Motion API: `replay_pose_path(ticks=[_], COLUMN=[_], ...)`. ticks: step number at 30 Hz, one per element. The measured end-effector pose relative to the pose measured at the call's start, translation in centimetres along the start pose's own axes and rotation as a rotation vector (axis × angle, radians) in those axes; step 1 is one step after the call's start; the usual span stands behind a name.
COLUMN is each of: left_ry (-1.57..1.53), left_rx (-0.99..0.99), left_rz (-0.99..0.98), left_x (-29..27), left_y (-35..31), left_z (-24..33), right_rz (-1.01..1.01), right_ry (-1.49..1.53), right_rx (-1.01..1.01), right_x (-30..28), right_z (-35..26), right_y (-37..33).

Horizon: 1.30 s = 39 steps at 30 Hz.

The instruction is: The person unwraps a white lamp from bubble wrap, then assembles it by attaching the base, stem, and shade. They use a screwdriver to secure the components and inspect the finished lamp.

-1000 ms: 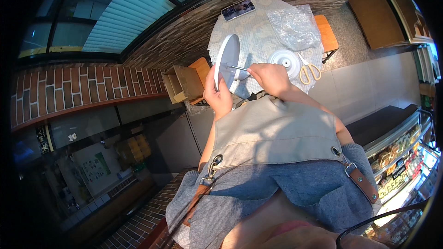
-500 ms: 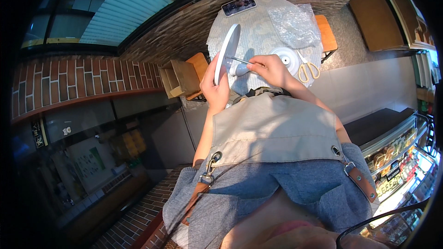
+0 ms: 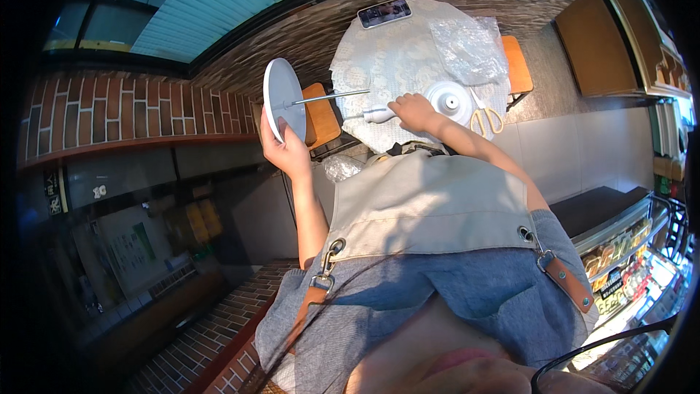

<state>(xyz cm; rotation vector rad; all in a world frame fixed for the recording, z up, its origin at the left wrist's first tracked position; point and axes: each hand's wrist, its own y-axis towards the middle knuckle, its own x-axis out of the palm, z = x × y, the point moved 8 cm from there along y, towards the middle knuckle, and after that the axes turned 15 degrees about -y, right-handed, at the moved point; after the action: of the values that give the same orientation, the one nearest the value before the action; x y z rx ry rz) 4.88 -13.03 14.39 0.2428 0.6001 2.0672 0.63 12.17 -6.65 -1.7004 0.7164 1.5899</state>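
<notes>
Out to the left, my left hand (image 3: 286,147) grips a round white plate (image 3: 288,91) by its lower edge. The plate is tilted up on its side, and a thin metal rod (image 3: 334,96) sticks out from its middle toward the table. Over the table, my right hand (image 3: 414,112) has its fingers closed at one end of a pale, spindle-shaped post (image 3: 378,113); the fingers partly hide that end. Just beyond my right hand lies a second white round piece (image 3: 453,104) with a raised, holed centre. Beside it are scissors (image 3: 487,121) with cream handles.
The round table (image 3: 397,47) wears a lacy cloth. A phone (image 3: 384,12) lies near its far edge, and crumpled clear plastic wrap (image 3: 467,47) at the far right. Wooden stools (image 3: 517,66) flank the table. A lit display case (image 3: 620,248) stands at the right.
My left hand has carried the plate and rod leftward, away from the table. My right hand has let go of the rod and come down to the spindle-shaped post.
</notes>
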Motion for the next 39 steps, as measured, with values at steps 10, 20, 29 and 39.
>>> replay_pose_path(ticks=[10,20,29,39], left_ry=[0.011,-0.121,-0.301,-0.242], left_rx=[-0.103,-0.093,0.111,0.63], left_rz=[0.098,-0.068,-0.262,-0.588], left_x=[-1.3,4.9,12.2,15.7], left_y=[-1.9,-0.8,-0.2,-1.6], left_z=[-1.0,-0.1,7.0,12.4], right_rz=[0.145,0.408,0.744,0.791], right_ry=[0.56,0.854,0.506,0.408], right_rx=[0.283,0.747,0.693,0.53], right_x=[-6.6,-12.5,-16.5,-15.7], right_z=[3.1,10.1,10.3,8.2], right_y=[-4.7,-16.2,-16.7,-15.3])
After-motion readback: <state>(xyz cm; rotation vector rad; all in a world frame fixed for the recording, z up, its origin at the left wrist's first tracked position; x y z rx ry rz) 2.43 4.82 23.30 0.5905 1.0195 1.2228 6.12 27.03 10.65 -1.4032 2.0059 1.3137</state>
